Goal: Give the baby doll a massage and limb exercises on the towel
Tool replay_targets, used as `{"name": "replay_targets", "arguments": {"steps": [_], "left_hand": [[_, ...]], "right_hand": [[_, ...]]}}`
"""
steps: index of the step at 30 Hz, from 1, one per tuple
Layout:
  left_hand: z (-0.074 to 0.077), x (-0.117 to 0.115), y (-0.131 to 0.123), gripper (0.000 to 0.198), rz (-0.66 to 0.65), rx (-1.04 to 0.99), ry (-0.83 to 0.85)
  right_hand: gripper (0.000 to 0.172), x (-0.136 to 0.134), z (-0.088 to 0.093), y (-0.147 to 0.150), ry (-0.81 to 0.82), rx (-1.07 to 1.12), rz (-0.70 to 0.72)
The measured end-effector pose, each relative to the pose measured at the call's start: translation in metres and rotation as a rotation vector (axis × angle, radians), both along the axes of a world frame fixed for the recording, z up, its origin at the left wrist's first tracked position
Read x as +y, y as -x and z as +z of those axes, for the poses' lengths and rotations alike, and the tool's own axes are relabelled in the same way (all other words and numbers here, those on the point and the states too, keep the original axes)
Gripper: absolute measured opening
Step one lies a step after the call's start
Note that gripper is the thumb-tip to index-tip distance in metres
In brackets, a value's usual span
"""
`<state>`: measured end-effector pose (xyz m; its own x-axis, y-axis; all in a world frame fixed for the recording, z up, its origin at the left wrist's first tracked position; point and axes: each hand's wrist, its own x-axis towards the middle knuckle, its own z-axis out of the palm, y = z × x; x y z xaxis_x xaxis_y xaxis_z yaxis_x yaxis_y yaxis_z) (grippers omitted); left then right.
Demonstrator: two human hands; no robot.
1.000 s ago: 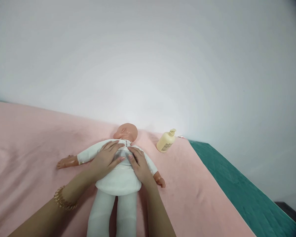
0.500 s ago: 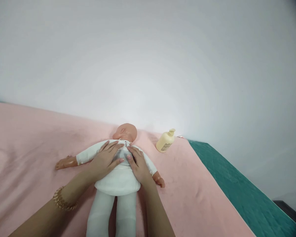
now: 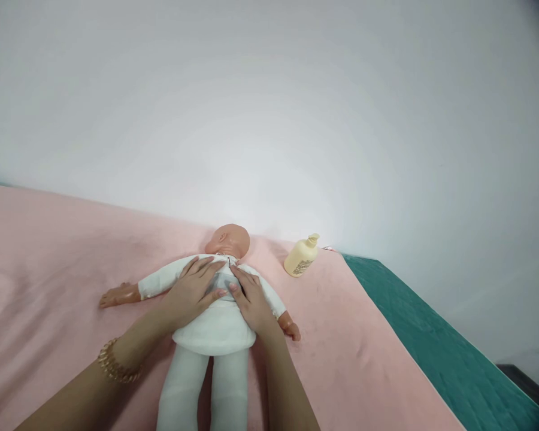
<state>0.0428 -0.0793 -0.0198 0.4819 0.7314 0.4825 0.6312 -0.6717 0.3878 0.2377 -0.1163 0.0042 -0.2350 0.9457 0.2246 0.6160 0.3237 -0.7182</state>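
Doll [image 3: 214, 332] laid lengthwise near to far, head [image 3: 234, 240] far; torso [image 3: 220, 311] touched at left by left hand [image 3: 189, 294], at right by right hand [image 3: 254, 297], both flattened, nothing gripped.

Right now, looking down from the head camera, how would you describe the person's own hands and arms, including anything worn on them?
The left hand and right hand are ungloved, and no sleeves show on the forearms. A golden, coiled band with rounded loops circles the left wrist; none shows on the right.
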Motion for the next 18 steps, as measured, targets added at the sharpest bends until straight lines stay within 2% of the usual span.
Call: {"name": "replay_targets", "arguments": {"steps": [7,12,15,18], "left_hand": [[-0.004,0.001,0.001,0.049,-0.001,-0.013,-0.034],[-0.003,0.005,0.004,0.054,-0.017,-0.076,0.017],[0.015,0.000,0.009,0.051,-0.041,-0.206,0.064],[0.045,-0.015,0.016,0.049,-0.112,-0.304,0.233]], "right_hand": [[0.051,0.000,0.001,0.000,0.007,0.005,0.019],[0.050,-0.001,-0.005,-0.008,-0.063,0.161,0.016],[0.044,-0.006,-0.001,-0.018,-0.130,0.301,-0.060],[0.039,-0.018,0.014,-0.025,-0.007,0.394,-0.051]]}}
